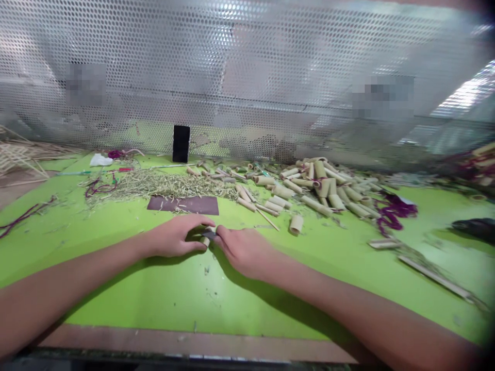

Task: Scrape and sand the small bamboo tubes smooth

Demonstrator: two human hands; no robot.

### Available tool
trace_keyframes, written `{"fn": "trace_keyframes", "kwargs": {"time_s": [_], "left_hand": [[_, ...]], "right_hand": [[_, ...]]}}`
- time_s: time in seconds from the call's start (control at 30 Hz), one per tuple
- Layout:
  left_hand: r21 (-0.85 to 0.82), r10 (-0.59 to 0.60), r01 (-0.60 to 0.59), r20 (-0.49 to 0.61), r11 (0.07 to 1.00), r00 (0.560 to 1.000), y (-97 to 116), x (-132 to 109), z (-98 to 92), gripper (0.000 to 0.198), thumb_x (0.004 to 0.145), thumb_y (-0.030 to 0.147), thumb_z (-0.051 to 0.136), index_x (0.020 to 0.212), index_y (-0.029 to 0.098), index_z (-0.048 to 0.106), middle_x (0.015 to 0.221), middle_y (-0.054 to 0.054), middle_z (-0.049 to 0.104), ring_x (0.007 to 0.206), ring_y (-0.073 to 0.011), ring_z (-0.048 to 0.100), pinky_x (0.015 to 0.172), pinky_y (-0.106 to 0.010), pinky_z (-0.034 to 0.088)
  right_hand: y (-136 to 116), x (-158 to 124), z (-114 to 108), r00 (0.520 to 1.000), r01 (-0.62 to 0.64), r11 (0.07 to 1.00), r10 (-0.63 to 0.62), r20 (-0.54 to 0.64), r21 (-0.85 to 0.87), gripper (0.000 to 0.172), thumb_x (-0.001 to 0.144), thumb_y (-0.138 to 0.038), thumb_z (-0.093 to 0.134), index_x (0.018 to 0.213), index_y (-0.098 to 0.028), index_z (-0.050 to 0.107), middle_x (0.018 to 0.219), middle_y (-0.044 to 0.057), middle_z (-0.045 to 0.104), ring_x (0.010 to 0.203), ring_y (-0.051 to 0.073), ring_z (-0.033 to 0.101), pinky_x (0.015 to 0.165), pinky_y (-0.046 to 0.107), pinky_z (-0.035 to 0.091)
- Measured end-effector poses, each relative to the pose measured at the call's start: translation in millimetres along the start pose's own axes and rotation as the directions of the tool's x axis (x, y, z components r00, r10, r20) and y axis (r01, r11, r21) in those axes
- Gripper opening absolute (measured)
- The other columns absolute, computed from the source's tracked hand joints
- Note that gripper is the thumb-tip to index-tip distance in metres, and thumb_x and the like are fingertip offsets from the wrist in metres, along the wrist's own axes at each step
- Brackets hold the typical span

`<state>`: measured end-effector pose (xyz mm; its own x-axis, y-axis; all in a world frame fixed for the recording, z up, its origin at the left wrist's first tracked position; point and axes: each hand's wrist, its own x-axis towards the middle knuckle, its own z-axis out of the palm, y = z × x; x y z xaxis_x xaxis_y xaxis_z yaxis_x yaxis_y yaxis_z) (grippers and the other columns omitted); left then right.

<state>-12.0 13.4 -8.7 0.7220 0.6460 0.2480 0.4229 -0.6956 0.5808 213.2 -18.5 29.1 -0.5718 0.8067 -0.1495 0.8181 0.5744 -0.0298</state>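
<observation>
- dark sheet (203,206): flat on the green bench (135,309); the landmark for all places below.
- left hand (176,237): on the near side of the dark sheet, thumb and fingers curled about a short bamboo piece (205,241), gripping it from opposite sides.
- short bamboo piece: just nearer than the right part of the dark sheet, partly hidden by the fingers.
- right hand (247,252): nearer than the dark sheet and to its right, pinching a thin grey flat piece (210,234) against the bamboo; whether this is a blade or a folded abrasive cannot be told.
- technique, as judged: the step seems to be working the bamboo with the grey flat piece. a firm left grip, light even strokes and a small turn between strokes would serve best; the left thumb and fingertips lie close to the contact and should be clear of its path.
- surroundings: shavings (170,184) just beyond the dark sheet; a pile of bamboo tubes (319,190) beyond it to the right; a loose tube (296,225) to its right, slightly nearer.
</observation>
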Motion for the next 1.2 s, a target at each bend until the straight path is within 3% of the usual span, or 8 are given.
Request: {"fn": "trace_keyframes", "kwargs": {"time_s": [0.33,0.53,0.9,1.2], "left_hand": [[-0.048,-0.056,0.054,-0.045,0.997,0.997,8,6,3.8,0.057,0.081,0.026,0.082,0.131,0.018,0.056,0.128,-0.014,0.067,0.114,-0.0283,0.065,0.099,-0.047,0.053],[-0.006,-0.08,0.08,-0.05,0.997,0.996,9,7,3.0,0.056,0.08,0.031,0.085,0.128,0.019,0.059,0.123,-0.012,0.069,0.11,-0.0288,0.067,0.094,-0.045,0.054],[-0.011,-0.085,0.085,-0.016,0.996,0.996,1,8,7.7,0.038,0.083,0.032,0.081,0.113,0.017,0.061,0.112,-0.009,0.067,0.099,-0.0257,0.065,0.086,-0.039,0.052],[-0.006,-0.051,0.051,0.031,0.999,0.998,-2,3,4.3,0.034,0.089,0.033,0.075,0.113,0.018,0.057,0.111,-0.008,0.06,0.1,-0.0246,0.06,0.09,-0.04,0.05]], "right_hand": [[-5,2,0,1.0,-0.022,0.995,0.022,-0.004,-0.094,0.03,0.109,-0.028,0.032,0.115,-0.014,0.058,0.085,0.011,0.075,0.068,0.024,0.068,0.053,0.035,0.024],[-4,5,-2,0.998,-0.054,0.995,0.057,0.022,-0.086,0.036,0.11,-0.033,0.03,0.117,-0.014,0.059,0.084,0.011,0.075,0.068,0.024,0.067,0.054,0.034,0.027],[1,8,-15,0.991,-0.046,0.997,0.054,0.121,-0.065,0.034,0.109,-0.037,0.032,0.114,-0.015,0.059,0.089,0.012,0.076,0.073,0.026,0.069,0.054,0.032,0.029],[3,10,-12,0.995,-0.003,0.999,0.006,0.097,-0.036,0.035,0.109,-0.038,0.032,0.112,-0.016,0.059,0.091,0.012,0.076,0.074,0.026,0.069,0.057,0.032,0.033]]}}
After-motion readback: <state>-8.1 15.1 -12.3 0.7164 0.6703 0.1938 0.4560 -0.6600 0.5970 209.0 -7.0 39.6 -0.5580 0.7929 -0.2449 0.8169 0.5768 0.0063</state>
